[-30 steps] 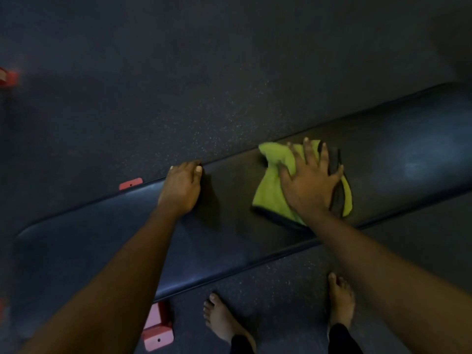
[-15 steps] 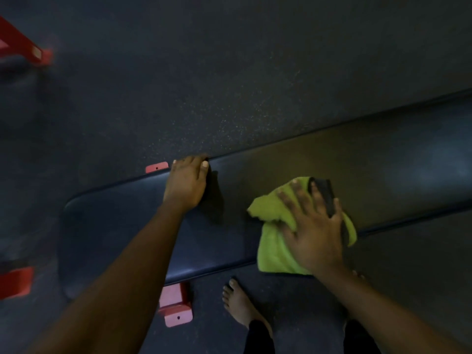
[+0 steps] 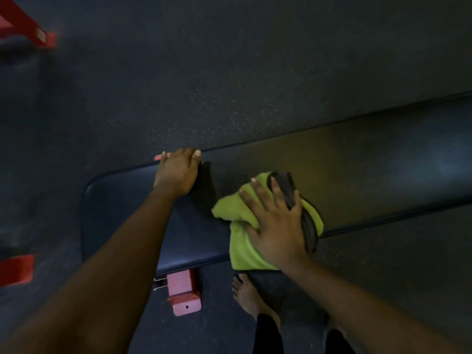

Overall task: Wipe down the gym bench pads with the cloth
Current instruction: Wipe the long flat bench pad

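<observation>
**Cloth under a flat palm at the pad's near edge**

Head view, looking down: a long dark pad (image 3: 357,169) runs across the room from lower left to upper right, its rounded end on the left. The person stands at its near side and leans over it with both arms out.

The right hand (image 3: 278,226) lies flat on the cloth (image 3: 245,249), fingers straight and spread, palm pressing down; nothing is clutched. The cloth is green with a dark grey fold showing under the fingers (image 3: 281,198). It is bunched, sits on the pad's near edge about midway along the visible length, and its lower part hangs past that edge toward the floor (image 3: 229,72).

The left hand (image 3: 177,172) is planted on the pad farther left, well apart from the cloth. Its fingers bend over the far edge and hook onto it, with the thumb lying along the rim.

Below the pad's near edge a red leg (image 3: 185,292) sticks out onto the speckled dark floor. A small red tab (image 3: 158,157) peeks out just beyond the left knuckles. A bare foot (image 3: 246,295) stands beside the red leg, right under the hanging cloth. More red frame (image 3: 28,29) shows blurred at the upper left, and another red block (image 3: 15,269) at the left border.
</observation>
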`<state>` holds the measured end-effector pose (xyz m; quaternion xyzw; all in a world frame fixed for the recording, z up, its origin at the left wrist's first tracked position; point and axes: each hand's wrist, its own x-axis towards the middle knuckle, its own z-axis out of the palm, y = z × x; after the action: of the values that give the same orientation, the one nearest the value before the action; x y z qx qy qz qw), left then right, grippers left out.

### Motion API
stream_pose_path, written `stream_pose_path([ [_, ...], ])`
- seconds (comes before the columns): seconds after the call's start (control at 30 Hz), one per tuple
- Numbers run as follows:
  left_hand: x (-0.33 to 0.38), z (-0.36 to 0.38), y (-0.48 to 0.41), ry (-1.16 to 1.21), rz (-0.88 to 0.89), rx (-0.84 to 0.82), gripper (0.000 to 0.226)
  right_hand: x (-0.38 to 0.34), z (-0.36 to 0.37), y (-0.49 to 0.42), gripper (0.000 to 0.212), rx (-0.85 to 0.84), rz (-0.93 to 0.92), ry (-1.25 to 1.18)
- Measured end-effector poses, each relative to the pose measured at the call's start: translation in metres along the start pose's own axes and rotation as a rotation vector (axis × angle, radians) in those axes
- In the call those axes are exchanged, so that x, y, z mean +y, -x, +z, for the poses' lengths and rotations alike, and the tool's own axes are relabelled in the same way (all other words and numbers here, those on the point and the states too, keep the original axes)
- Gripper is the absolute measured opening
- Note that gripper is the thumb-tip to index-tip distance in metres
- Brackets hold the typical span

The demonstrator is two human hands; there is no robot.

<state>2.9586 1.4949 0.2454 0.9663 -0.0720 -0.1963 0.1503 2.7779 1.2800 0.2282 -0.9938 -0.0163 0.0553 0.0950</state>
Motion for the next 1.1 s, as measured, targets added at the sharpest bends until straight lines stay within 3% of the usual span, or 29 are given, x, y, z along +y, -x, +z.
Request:
stream_pose_path([
  [0.13, 0.004, 0.003, 0.003, 0.028, -0.010, 0.010, 0.051, 0.066, -0.018, 0.011, 0.066, -0.023, 0.165, 0.044],
  [0.23, -0.003, 0.005, 0.005, 0.014, 0.025, 0.009, 0.052, 0.089, -0.033, -0.056, 0.063, 0.039, 0.472, -0.078],
  [0.3, -0.010, 0.006, 0.008, 0.012, 0.053, 0.018, 0.053, 0.067, -0.036, -0.108, 0.064, 0.048, 0.577, -0.129],
  [0.4, -0.018, 0.005, 0.012, -0.018, 0.065, 0.034, 0.051, -0.001, -0.021, -0.124, 0.064, 0.002, 0.301, -0.045],
  [0.47, -0.023, -0.002, 0.014, -0.017, 0.025, 0.051, 0.050, -0.042, -0.007, -0.085, 0.064, 0.014, 0.076, -0.016],
  [0.53, -0.033, -0.010, 0.023, -0.001, -0.007, 0.062, 0.049, -0.059, 0.001, -0.038, 0.064, 0.007, -0.026, -0.027],
  [0.67, -0.055, -0.019, 0.037, -0.011, 0.030, 0.063, 0.049, -0.021, 0.001, 0.006, 0.065, -0.006, -0.023, 0.008],
  [0.77, -0.076, -0.025, 0.040, -0.001, -0.023, 0.125, 0.047, 0.000, -0.010, -0.033, 0.064, 0.013, 0.243, 0.007],
  [0.83, -0.098, -0.028, 0.042, -0.011, -0.046, 0.140, 0.047, -0.013, -0.014, -0.082, 0.064, 0.061, 0.454, -0.076],
  [0.9, -0.121, -0.033, 0.045, 0.004, -0.046, 0.142, 0.047, -0.046, -0.010, -0.125, 0.063, 0.078, 0.541, -0.098],
  [1.0, -0.152, -0.042, 0.048, 0.013, -0.040, 0.147, 0.046, -0.125, 0.006, -0.141, 0.062, 0.056, 0.323, -0.044],
  [1.1, -0.167, -0.049, 0.054, 0.044, -0.044, 0.135, 0.045, -0.185, 0.029, -0.078, 0.062, 0.070, 0.073, -0.060],
])
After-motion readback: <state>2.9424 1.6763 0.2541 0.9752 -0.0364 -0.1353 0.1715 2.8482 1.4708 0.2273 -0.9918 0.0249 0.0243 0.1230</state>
